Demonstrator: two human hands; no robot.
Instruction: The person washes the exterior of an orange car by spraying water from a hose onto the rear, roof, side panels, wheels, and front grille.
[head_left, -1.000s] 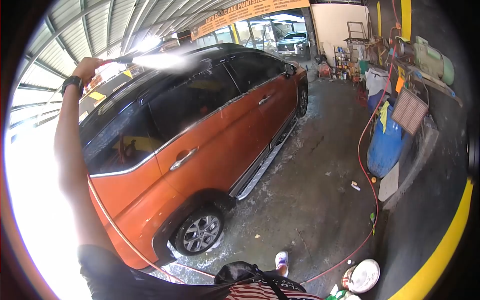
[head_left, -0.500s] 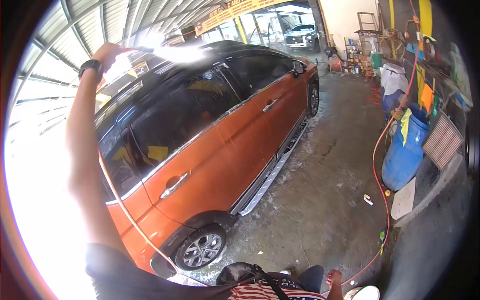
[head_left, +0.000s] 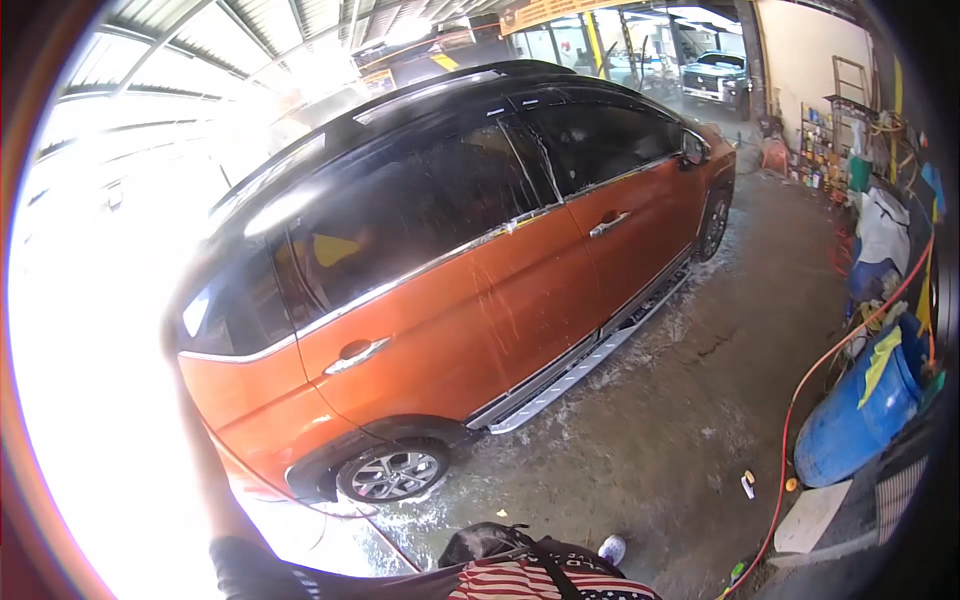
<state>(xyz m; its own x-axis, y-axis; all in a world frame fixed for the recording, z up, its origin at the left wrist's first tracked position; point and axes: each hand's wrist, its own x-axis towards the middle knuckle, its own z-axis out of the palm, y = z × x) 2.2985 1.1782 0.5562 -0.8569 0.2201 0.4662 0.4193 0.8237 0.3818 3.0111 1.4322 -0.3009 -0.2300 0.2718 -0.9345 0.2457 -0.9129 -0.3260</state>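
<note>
beside the rear wheel (head_left: 392,472) of the orange car (head_left: 470,300), the person stands on wet concrete (head_left: 660,420), left arm (head_left: 205,450) raised up along the left edge of the view. the left hand itself is lost in the white glare at upper left, so i cannot tell how far it is closed or what it grips; the right hand is out of view altogether. a thin hose (head_left: 350,510) runs from near the arm down past the wheel toward the body, and probably leads up to whatever that hand holds. the car's black roof (head_left: 440,95) and side windows (head_left: 420,200) are wet, with streaks running down the rear door (head_left: 440,320).

judging from this, the work in hand is rinsing the car from the top. to do it well, work from the roof downward so dirty water doesn't run over clean panels, keep the spray moving in even overlapping passes, and hold the hose clear of the paint. mind footing too: a red hose (head_left: 800,430) trails across the slick floor near the blue drum (head_left: 850,425), well apart from the car.
</note>
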